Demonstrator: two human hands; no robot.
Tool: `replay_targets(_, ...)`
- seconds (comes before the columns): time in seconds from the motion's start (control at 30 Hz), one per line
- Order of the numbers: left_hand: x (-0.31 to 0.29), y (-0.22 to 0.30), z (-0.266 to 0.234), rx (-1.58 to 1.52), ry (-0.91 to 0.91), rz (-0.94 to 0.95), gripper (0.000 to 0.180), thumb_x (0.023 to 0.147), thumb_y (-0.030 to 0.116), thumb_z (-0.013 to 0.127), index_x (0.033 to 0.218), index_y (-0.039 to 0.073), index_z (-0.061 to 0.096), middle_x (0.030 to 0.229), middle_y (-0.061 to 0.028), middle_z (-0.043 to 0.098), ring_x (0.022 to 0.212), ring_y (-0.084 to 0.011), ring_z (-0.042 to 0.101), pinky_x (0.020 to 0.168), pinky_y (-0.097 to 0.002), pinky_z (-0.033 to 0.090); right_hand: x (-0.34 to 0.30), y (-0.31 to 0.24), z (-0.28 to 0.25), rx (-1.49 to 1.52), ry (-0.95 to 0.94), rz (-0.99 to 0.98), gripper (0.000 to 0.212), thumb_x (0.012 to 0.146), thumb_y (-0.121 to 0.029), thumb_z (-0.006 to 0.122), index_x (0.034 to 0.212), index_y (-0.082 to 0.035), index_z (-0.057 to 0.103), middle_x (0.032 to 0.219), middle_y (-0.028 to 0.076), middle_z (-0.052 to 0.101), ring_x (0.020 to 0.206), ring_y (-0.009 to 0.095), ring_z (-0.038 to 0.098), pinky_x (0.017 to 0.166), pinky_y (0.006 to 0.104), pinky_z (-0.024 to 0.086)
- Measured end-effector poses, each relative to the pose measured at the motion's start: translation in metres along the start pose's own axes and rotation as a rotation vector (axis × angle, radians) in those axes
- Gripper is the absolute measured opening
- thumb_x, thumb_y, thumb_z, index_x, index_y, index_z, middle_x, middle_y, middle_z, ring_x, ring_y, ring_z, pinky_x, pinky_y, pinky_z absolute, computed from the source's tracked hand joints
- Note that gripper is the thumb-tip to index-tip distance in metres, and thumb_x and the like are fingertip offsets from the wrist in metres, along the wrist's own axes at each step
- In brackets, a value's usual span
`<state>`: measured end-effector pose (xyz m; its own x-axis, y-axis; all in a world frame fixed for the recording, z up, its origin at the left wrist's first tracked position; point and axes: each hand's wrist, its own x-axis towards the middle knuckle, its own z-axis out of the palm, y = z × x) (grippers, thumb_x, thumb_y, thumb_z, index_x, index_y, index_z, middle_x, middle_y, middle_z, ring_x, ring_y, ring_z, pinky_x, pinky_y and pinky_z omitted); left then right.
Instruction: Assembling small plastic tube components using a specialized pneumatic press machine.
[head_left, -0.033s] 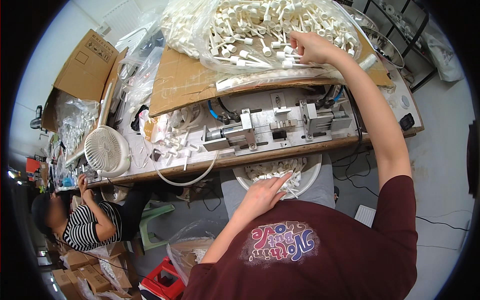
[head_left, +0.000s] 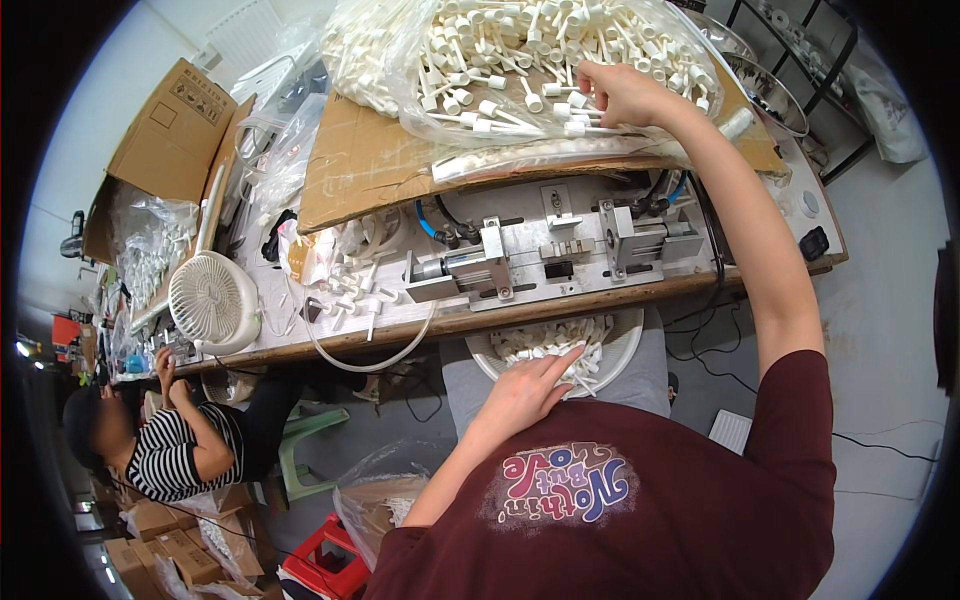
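Note:
My right hand (head_left: 625, 95) reaches over the far side of the bench, fingers bent down at the near edge of a big heap of white plastic stemmed parts (head_left: 533, 95) with cup-shaped heads. Its fingertips meet the stem of one white stemmed part (head_left: 578, 129); the grip is partly hidden. In my lap stands a white round basket (head_left: 630, 360) holding more white pieces (head_left: 520, 342). My left hand (head_left: 525, 390) rests at its near rim, fingers stretched over the pieces and thumb apart, with nothing clearly gripped.
A metal clamping fixture (head_left: 560, 255) with cylinders and hoses sits at the bench's front. Cardboard (head_left: 350, 170) and clear plastic lie under the heap. Left are loose white parts (head_left: 345, 300), a white fan (head_left: 213, 303) and a seated person (head_left: 190, 445) in stripes. A red stool (head_left: 328, 560) stands lower left.

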<state>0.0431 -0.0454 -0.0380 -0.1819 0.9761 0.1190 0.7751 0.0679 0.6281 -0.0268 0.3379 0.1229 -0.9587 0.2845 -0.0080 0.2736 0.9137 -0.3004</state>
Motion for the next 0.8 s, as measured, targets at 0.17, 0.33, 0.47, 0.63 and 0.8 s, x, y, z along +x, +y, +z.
replay_targets(0.17, -0.001, 0.001, 0.001, -0.026, 0.022, -0.001, 0.058, 0.088, 0.021, 0.067, 0.142, 0.013, 0.046, 0.092, -0.0123, 0.064, 0.083, -0.0322, 0.063, 0.076, -0.0409, 0.051, 0.004, 0.003, 0.007, -0.026, 0.031, -0.086, 0.042, 0.067, 0.003, 0.065, 0.106, -0.005, 0.052, 0.073, 0.010, 0.058, 0.070, 0.026, 0.057, 0.065, 0.0374, 0.047)
replay_targets(0.33, 0.001, -0.004, -0.005, 0.000, 0.027, 0.002, 0.057, 0.088, 0.020, 0.067, 0.141, 0.013, 0.047, 0.093, -0.0122, 0.064, 0.083, -0.0317, 0.063, 0.075, -0.0404, 0.051, -0.002, 0.005, 0.000, -0.026, 0.109, -0.107, 0.026, 0.070, -0.001, 0.069, 0.093, -0.001, 0.059, 0.081, 0.011, 0.062, 0.076, 0.027, 0.062, 0.071, 0.0380, 0.049)
replay_targets(0.47, 0.004, 0.000, -0.015, -0.067, 0.096, -0.003, 0.052, 0.087, 0.013, 0.069, 0.136, 0.011, 0.053, 0.098, -0.0118, 0.067, 0.083, -0.0267, 0.066, 0.074, -0.0364, 0.053, -0.031, 0.002, -0.003, 0.105, 0.357, -0.178, 0.020, 0.073, -0.007, 0.075, 0.086, -0.002, 0.061, 0.087, 0.010, 0.065, 0.077, 0.026, 0.065, 0.071, 0.0365, 0.051)
replay_targets(0.63, 0.030, 0.011, -0.043, -0.360, 0.470, -0.030, 0.047, 0.083, -0.007, 0.069, 0.129, 0.002, 0.059, 0.105, -0.0105, 0.068, 0.091, -0.0154, 0.068, 0.076, -0.0276, 0.056, -0.098, -0.040, 0.030, 0.136, 0.696, -0.519, 0.020, 0.072, -0.003, 0.074, 0.091, -0.007, 0.069, 0.095, 0.007, 0.065, 0.080, 0.022, 0.067, 0.066, 0.0309, 0.053)
replay_targets(0.8, 0.059, 0.035, -0.074, -0.471, 0.575, -0.022, 0.042, 0.081, -0.007, 0.070, 0.121, 0.000, 0.064, 0.112, -0.0120, 0.066, 0.094, -0.0164, 0.068, 0.078, -0.0283, 0.058, -0.166, -0.080, 0.096, 0.259, 0.592, -0.546, 0.029, 0.069, -0.002, 0.073, 0.098, -0.002, 0.070, 0.092, 0.010, 0.064, 0.076, 0.025, 0.067, 0.063, 0.0333, 0.054)
